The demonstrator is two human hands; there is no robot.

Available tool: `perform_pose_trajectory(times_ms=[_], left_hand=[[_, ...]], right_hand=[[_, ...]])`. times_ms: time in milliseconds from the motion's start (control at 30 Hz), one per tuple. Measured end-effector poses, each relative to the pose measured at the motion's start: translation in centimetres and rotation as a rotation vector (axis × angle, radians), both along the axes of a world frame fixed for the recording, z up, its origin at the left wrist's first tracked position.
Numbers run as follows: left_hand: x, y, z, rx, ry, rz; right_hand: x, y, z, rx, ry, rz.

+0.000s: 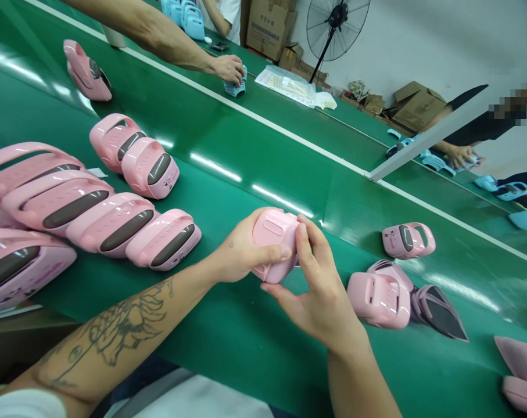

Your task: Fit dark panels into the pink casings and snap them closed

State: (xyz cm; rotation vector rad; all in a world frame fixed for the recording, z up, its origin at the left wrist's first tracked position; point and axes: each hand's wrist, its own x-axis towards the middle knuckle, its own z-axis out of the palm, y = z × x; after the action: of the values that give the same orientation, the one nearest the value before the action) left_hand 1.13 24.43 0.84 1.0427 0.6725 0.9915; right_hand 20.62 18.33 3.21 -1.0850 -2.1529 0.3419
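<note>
Between my two hands is a pink plastic housing (274, 232), raised over the green work surface. My left hand (250, 247) wraps around its left side, the thumb lying across its face. At the right edge, the fingers of my right hand (313, 267) grip it, with the thumb at its lower end. Its far side is hidden. To the right lie a pink handled shell (379, 299) and dark-windowed cover pieces (437, 310). Several pink handled units with dark windows stand in a group to the left, the nearest being one unit (164, 239).
A white rail (246, 110) runs diagonally between the green lanes, with a white post (429, 133) at right. Across it, a co-worker's hand (230, 69) touches a light-blue part (235, 87). Another person's hands (461, 157) hold a blue part. A fan (338, 16) and cardboard boxes (269, 26) stand behind.
</note>
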Motion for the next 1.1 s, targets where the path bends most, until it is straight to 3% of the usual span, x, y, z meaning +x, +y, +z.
perform_pose_trajectory(times_ms=[367,467,533,600,633,733,800,933,1100], left_hand=[[0.9,-0.4,0.2,-0.098,-0.059,0.054],[0.6,0.0,0.2,-0.007,-0.091,0.073],[0.4,0.2,0.4,0.1,-0.159,0.143],[0.4,0.1,0.7,0.192,-0.23,0.241],[0.3,-0.1,0.9,0.221,-0.248,0.275],[0.2,-0.9,1.2,0.271,-0.228,0.265],[0.0,-1.2,1.2,0.292,-0.162,0.221],[-0.9,-0.6,1.0,0.336,0.004,0.206],[-1.5,0.1,1.6,0.303,0.097,0.139]], right_hand=[[0.0,0.3,-0.3,-0.04,0.005,-0.012],[-0.2,0.5,-1.0,-0.013,0.042,-0.002],[-0.7,0.7,-1.5,-0.048,0.204,-0.116],[-1.7,0.7,-1.7,-0.203,0.492,-0.273],[-2.3,0.7,-1.6,-0.342,0.636,-0.286],[-4.1,0.4,-0.9,-0.774,0.925,-0.079],[-4.8,0.3,-0.4,-0.889,1.057,-0.015],[-4.4,0.5,-0.4,-0.76,1.18,-0.132],[-3.1,1.0,-1.6,-0.585,1.051,-0.169]])
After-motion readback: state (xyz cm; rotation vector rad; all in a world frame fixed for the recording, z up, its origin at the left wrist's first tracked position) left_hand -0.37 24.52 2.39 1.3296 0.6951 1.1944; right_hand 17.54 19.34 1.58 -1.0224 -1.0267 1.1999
